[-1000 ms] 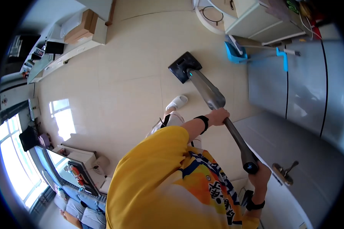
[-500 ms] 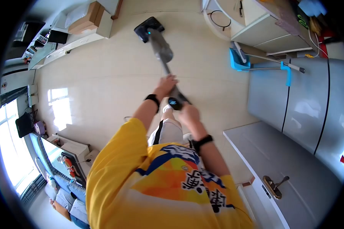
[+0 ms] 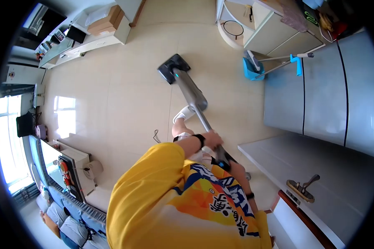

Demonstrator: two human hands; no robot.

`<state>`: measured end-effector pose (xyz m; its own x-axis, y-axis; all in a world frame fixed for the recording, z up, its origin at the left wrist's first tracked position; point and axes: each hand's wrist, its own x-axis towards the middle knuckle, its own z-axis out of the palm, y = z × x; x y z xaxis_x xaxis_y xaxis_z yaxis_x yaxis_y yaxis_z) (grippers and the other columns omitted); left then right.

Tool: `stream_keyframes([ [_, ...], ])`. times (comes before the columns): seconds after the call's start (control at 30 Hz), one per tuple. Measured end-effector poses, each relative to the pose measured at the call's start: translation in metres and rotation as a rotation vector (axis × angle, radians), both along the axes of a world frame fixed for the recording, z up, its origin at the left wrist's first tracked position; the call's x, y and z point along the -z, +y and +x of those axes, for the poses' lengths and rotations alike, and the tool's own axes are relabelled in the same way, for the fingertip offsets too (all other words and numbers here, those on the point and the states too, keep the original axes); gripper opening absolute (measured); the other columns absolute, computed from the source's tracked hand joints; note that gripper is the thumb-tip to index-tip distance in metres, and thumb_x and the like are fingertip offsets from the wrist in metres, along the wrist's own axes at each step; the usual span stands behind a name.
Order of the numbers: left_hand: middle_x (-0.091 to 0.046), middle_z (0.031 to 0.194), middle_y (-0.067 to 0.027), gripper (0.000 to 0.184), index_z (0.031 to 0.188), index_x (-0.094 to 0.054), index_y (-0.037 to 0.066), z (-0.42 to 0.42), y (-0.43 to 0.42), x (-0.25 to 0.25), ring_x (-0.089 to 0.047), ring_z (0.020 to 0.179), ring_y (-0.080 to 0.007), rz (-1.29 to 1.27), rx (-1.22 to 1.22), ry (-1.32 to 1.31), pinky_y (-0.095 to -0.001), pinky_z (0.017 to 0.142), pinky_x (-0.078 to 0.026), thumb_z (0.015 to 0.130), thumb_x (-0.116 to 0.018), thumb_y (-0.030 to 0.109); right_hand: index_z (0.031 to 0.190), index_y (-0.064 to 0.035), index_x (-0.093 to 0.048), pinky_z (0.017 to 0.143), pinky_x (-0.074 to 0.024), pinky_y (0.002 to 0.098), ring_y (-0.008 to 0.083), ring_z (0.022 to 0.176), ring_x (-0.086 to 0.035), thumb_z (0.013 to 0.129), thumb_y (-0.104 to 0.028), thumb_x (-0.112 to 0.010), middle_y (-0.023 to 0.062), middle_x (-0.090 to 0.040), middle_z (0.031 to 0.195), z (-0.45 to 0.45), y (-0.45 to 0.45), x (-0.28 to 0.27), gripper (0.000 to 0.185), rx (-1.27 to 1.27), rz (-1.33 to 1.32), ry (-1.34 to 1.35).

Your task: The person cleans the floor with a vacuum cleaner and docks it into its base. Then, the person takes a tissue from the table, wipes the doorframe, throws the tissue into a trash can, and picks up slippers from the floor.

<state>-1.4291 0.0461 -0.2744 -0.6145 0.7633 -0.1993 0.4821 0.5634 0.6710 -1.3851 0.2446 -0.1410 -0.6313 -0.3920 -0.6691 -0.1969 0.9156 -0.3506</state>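
Note:
A grey upright floor washer (image 3: 191,92) slants across the tiled floor, its black head (image 3: 173,68) resting on the tiles. My left hand (image 3: 212,139) is wrapped round the tube below the handle. Close to my body, my right hand (image 3: 237,169) grips the handle end beside a small lit display (image 3: 222,163); its fingers are partly hidden. A teal light glows just behind the head. My foot in a white slipper (image 3: 184,113) is beside the machine's body.
On the right, a blue dustpan (image 3: 253,69) with long handles leans by a grey cabinet (image 3: 323,95). A grey door (image 3: 286,162) with a brass handle stands open nearby. A low white cabinet (image 3: 91,43) with boxes is at the upper left, a blue sofa (image 3: 66,199) at the lower left.
Both hands have drawn the floor washer back toward my body and to the right. Its head has come nearer across the tiles. My slippered foot now shows further forward.

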Motion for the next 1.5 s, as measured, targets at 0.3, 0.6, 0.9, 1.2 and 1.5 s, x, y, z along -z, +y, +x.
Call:
stream_keyframes([
  [0.3,-0.056,0.093,-0.0097,0.033,0.095,-0.053,0.013,0.070,0.177,-0.086,-0.052,0.093,-0.0296,0.257,0.185,-0.210,-0.0430,0.077,-0.040,0.064,-0.060,0.023,0.067,-0.0090,-0.058,0.055,-0.0423,0.0414,0.0354,0.064,-0.054,0.054,-0.019,-0.064,0.0143,-0.057,0.064,0.099,0.119,-0.167,0.018,0.351,0.300,0.291],
  [0.6,-0.056,0.092,-0.0090,0.033,0.095,-0.053,0.012,0.031,0.142,-0.153,-0.052,0.091,-0.0288,0.516,-0.067,-0.199,-0.0423,0.077,-0.040,0.065,-0.059,0.023,0.057,-0.0074,-0.052,0.046,-0.0392,0.0418,0.0360,0.053,-0.051,0.050,-0.012,-0.057,0.0139,-0.052,0.054,0.026,0.068,-0.244,0.010,-0.094,0.454,0.649],
  [0.9,-0.056,0.084,-0.0054,0.024,0.088,-0.055,0.017,-0.002,-0.021,-0.119,-0.053,0.087,-0.0251,0.478,-0.385,0.040,-0.0408,0.074,-0.039,0.063,-0.057,0.015,0.077,-0.0048,-0.056,0.061,-0.0436,0.0428,0.0389,0.070,-0.054,0.056,-0.009,-0.060,0.0183,-0.057,0.070,-0.025,-0.072,-0.209,0.022,-0.127,0.311,0.623],
  [1.2,-0.052,0.094,-0.0030,0.026,0.086,-0.053,0.015,0.060,-0.175,-0.045,-0.050,0.092,-0.0227,0.033,-0.937,0.103,-0.0390,0.080,-0.041,0.062,-0.061,0.011,0.084,-0.0007,-0.058,0.066,-0.0450,0.0409,0.0383,0.076,-0.055,0.060,-0.014,-0.058,0.0231,-0.058,0.077,0.007,-0.215,-0.092,0.027,-0.062,-0.041,0.111],
  [1.5,-0.038,0.125,0.0004,0.058,0.118,-0.040,0.024,0.193,-0.150,-0.078,-0.047,0.106,-0.0245,-0.278,-1.117,-0.025,-0.0393,0.085,-0.039,0.066,-0.063,0.025,0.089,-0.0010,-0.054,0.069,-0.0453,0.0414,0.0400,0.077,-0.056,0.061,-0.018,-0.059,0.0229,-0.058,0.078,0.081,-0.192,-0.005,0.033,-0.196,-0.311,-0.032],
])
